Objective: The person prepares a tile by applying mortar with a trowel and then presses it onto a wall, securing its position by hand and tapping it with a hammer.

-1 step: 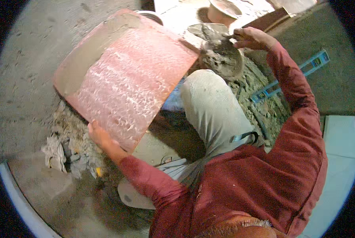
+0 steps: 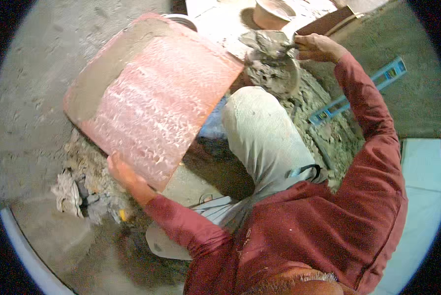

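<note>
Holding trowel at bucket containing grey mortar.

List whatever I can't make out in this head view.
In the head view:
Blue thing: partly hidden by the pinkish board and the bent knee; kind unclear.
Spirit level: middle behind the right sleeve.
Mortar-covered tool: handle mostly inside the right hand.
Round pale-rimmed thing: lower part behind the board.

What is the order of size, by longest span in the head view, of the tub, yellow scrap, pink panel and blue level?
1. Pink panel
2. Blue level, though the right sleeve crosses it
3. Tub, near the top edge
4. Yellow scrap
</note>
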Motion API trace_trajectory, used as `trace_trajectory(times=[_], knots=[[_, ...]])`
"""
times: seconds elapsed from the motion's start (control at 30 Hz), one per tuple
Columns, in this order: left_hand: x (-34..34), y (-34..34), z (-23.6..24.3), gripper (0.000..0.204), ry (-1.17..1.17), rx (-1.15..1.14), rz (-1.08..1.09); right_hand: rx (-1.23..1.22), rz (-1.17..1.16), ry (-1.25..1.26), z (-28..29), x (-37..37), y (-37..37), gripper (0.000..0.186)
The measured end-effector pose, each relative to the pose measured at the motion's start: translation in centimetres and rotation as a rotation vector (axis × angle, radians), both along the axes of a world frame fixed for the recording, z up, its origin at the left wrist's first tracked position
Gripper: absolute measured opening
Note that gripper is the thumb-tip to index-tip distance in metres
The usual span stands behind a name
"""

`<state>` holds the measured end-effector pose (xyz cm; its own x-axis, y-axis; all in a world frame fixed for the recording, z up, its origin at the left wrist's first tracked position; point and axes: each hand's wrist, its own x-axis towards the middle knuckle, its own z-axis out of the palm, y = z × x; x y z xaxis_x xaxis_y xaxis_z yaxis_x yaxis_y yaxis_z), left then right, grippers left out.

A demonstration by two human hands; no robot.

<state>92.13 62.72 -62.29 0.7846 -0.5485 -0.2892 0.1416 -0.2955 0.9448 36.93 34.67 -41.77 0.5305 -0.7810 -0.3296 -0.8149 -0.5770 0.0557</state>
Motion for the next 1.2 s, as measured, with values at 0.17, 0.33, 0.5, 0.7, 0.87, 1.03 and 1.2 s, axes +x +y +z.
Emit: trace_trajectory(times=[0.17, 0.33, 0.5, 0.7, 0.87, 1.03, 1.2], knots=[[-2.0, 1.1, 2.3, 0.060, -0.009, 0.009, 0.049, -0.256, 0.102, 0.559, -1.6, -1.6, 0.9, 0.028], [-1.1, 0.7, 1.3, 0.063, -0.081, 0.047, 0.061, -0.554, 0.375, 0.616, -16.2, -5.2, -3.2, 0.022], [-0.9, 2.7, 0.6, 0.064, -0.410, 0.219, -0.039, -0.331, 0.290, 0.430, -17.3, -4.9, 0.4, 0.029], [-1.4, 2.3, 1.2, 0.062, -0.352, 0.287, -0.003, -0.042, 0.189, 0.236, -18.5, -3.7, 3.4, 0.015], [-4.8, 1.3, 2.9, 0.057, -0.195, 0.100, 0.136, 0.117, 0.172, 0.080, -19.0, -5.0, 1.7, 0.013], [-3.6, 1.1, 2.3, 0.052, -0.192, 0.077, 0.080, 1.069, -0.547, -0.435, -17.7, -7.3, 0.8, 0.026], [-3.0, 1.7, 0.7, 0.049, -0.118, -0.068, 0.150, 1.117, -0.657, -0.647, -14.8, -8.2, 2.5, 0.031]])
